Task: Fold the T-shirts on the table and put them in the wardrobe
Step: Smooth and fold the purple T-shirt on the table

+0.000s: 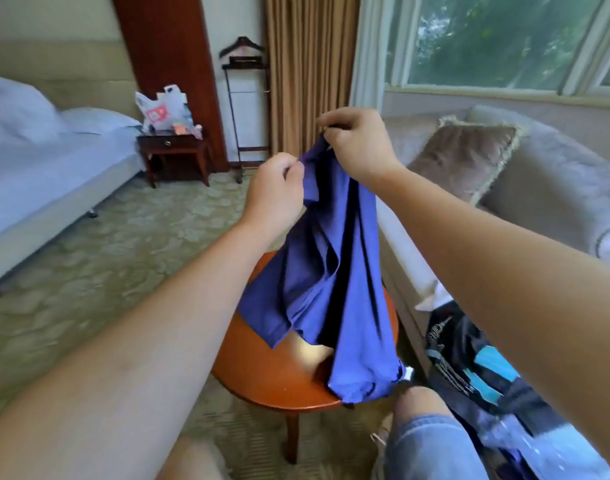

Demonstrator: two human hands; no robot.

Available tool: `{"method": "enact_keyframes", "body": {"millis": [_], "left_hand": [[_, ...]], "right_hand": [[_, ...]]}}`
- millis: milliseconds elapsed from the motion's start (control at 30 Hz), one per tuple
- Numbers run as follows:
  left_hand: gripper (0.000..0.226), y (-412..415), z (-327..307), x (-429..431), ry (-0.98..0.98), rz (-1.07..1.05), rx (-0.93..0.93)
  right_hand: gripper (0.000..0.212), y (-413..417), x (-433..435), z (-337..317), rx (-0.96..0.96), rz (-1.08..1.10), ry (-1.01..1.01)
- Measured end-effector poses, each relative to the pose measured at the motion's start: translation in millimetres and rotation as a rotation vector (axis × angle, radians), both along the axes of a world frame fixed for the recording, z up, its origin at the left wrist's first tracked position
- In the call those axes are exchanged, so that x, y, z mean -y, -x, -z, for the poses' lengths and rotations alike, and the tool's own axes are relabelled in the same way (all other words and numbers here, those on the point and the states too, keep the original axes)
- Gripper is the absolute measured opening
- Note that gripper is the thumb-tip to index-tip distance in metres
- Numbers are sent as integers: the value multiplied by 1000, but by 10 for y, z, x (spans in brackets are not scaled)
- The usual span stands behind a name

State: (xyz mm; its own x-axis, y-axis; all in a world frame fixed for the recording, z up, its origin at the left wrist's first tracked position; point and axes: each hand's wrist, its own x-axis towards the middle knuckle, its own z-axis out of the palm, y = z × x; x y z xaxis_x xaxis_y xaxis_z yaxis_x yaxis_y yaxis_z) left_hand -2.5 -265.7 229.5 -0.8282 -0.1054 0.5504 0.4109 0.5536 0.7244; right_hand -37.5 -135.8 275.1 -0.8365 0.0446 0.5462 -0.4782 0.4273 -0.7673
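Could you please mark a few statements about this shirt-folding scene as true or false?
1. Both the left hand and the right hand pinch the blue T-shirt. True.
2. The T-shirt lies folded flat on the round table. False: it hangs unfolded from the hands, above the table.
3. A cushion rests on the sofa. True.
4. The nightstand is bare. False: plastic bags stand on it.
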Motion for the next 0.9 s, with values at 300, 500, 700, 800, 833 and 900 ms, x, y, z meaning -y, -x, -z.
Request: {"method": "enact_keyframes", "body": {"millis": [300,500,700,800,833,900], "left_hand": [[28,407,708,508,-204,-148,531],[27,533,1187,559,-291,-4,823],[28,613,1204,645,-286,22,790],[28,594,1139,709,-270,38,749],[28,575,1110,714,-280,49,735],[25,511,1026,688,-314,71,715]], "right_hand": [[46,440,383,1344,479,-250,-70],[38,352,451,2253,628,-330,5],[23,329,512,2497,603,-122,83],[24,244,462,2512,581,-82,71],[18,213,464,2518,567,-107,81],[9,108,513,2481,568,-183,100]]}}
